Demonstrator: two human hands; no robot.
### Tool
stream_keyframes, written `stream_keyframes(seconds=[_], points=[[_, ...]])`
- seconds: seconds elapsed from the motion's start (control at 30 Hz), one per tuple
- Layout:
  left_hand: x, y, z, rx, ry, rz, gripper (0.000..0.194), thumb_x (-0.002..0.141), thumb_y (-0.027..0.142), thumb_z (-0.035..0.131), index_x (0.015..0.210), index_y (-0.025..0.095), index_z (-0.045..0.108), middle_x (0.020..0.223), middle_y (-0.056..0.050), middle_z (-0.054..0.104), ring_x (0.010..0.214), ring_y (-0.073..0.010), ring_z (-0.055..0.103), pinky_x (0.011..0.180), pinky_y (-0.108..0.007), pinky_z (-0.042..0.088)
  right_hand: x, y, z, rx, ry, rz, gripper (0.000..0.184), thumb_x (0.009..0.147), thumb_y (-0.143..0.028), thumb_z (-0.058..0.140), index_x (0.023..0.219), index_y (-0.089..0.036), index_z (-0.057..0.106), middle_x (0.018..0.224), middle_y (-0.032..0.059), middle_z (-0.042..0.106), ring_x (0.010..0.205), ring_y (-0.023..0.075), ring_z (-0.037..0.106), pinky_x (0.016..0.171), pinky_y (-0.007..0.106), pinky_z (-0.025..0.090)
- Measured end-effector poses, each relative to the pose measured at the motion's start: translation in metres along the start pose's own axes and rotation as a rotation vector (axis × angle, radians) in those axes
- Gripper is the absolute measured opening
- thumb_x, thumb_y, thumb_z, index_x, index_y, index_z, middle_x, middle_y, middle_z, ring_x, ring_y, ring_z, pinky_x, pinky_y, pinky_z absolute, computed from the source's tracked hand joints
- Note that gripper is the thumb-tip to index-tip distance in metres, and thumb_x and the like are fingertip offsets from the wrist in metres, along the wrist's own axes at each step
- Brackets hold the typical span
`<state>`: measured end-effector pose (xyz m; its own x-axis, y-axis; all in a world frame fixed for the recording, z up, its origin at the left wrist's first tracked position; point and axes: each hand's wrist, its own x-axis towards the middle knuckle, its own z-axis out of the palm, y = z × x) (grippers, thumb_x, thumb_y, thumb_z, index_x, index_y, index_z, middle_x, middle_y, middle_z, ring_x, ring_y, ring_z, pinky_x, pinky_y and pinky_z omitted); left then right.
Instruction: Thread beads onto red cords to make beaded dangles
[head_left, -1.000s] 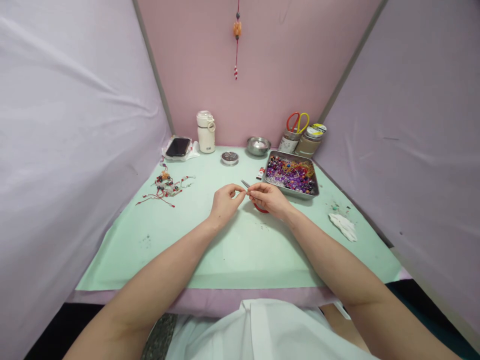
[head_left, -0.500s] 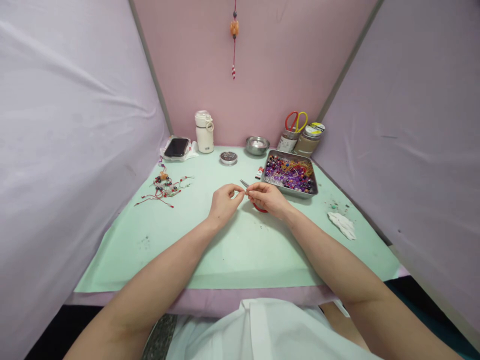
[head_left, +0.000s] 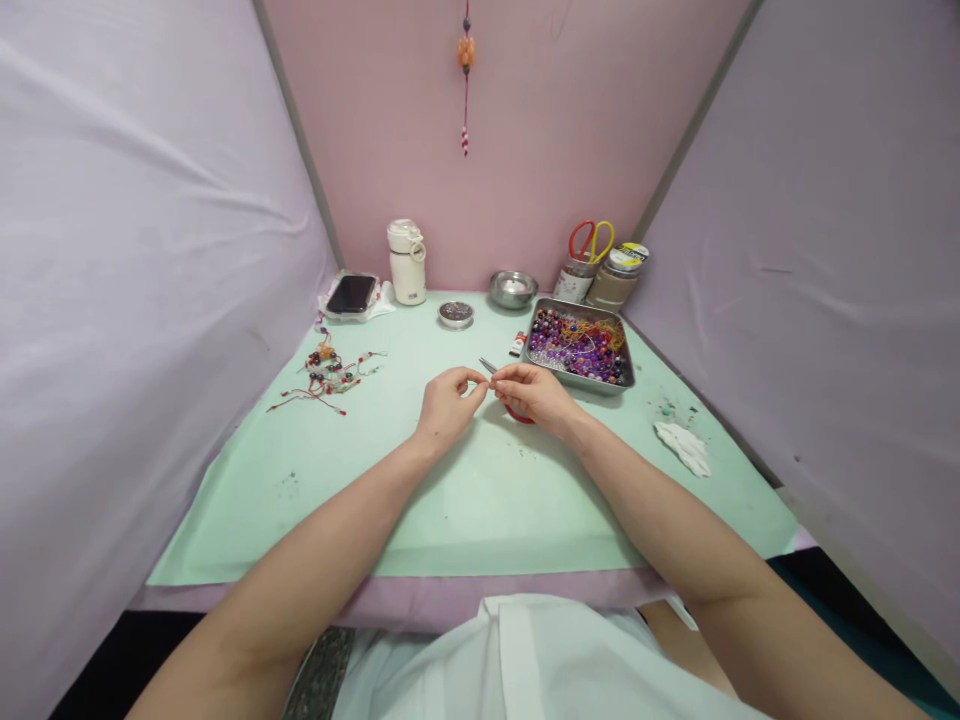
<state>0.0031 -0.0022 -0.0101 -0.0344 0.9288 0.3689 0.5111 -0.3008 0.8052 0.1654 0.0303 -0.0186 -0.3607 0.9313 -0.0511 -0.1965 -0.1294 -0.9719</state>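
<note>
Both hands (head_left: 450,407) pinch closed, perhaps on something tiny, the right partly hiding red-handled scissors (head_left: 519,415)

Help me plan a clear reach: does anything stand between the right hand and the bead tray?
Nothing visible does: the right hand is by the bead tray's near-left corner. The small red-and-white item sits left of the tray, off that line.

scissors (head_left: 487,366) with a red handle (head_left: 519,415) and slim grey metal blades, mostly hidden by the right hand (head_left: 534,393), held or lying beneath it unclear, tips showing past it, pointing forward and left
</note>
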Motion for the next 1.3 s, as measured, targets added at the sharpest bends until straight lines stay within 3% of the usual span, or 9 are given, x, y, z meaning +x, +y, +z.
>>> stream_keyframes(seconds=[0.67,0.9,1.1,1.3], points=[[0.000,-0.001,0.001,0.006,-0.023,-0.005,0.017,0.075,0.029,0.056,0.075,0.018,0.069,0.068,0.000,0.062,0.061,-0.0114,0.045,0.063,-0.024,0.036,0.003,0.006,-0.003,-0.160,-0.014,-0.067,0.020,0.064,-0.032,0.075,0.078,-0.020,0.068,0.068,-0.0008,0.063,0.061,0.0105,0.054,0.061,0.025,0.042],[0.003,-0.006,0.002,-0.048,-0.082,-0.134,0.020,0.074,0.034,0.057,0.076,0.017,0.067,0.049,0.007,0.036,0.050,-0.0098,0.033,0.053,-0.024,0.028,0.001,0.001,0.003,-0.303,0.021,-0.191,0.016,0.067,-0.029,0.070,0.078,-0.018,0.067,0.068,-0.0010,0.062,0.061,0.0099,0.052,0.064,0.026,0.042],[0.007,-0.013,0.006,-0.109,-0.160,-0.209,0.025,0.076,0.039,0.054,0.074,0.016,0.064,0.055,0.004,0.047,0.053,-0.0109,0.040,0.053,-0.024,0.030,0.004,0.005,0.000,-0.369,0.045,-0.257,0.015,0.070,-0.029,0.066,0.080,-0.018,0.065,0.068,-0.0016,0.060,0.061,0.0100,0.050,0.064,0.026,0.041],[0.006,-0.013,0.006,-0.123,-0.157,-0.213,0.021,0.075,0.038,0.053,0.073,0.018,0.060,0.053,0.005,0.044,0.052,-0.0108,0.039,0.052,-0.024,0.031,0.005,0.007,0.000,-0.421,0.040,-0.267,0.016,0.072,-0.032,0.064,0.081,-0.018,0.064,0.070,-0.0008,0.061,0.063,0.0112,0.051,0.065,0.027,0.042]])
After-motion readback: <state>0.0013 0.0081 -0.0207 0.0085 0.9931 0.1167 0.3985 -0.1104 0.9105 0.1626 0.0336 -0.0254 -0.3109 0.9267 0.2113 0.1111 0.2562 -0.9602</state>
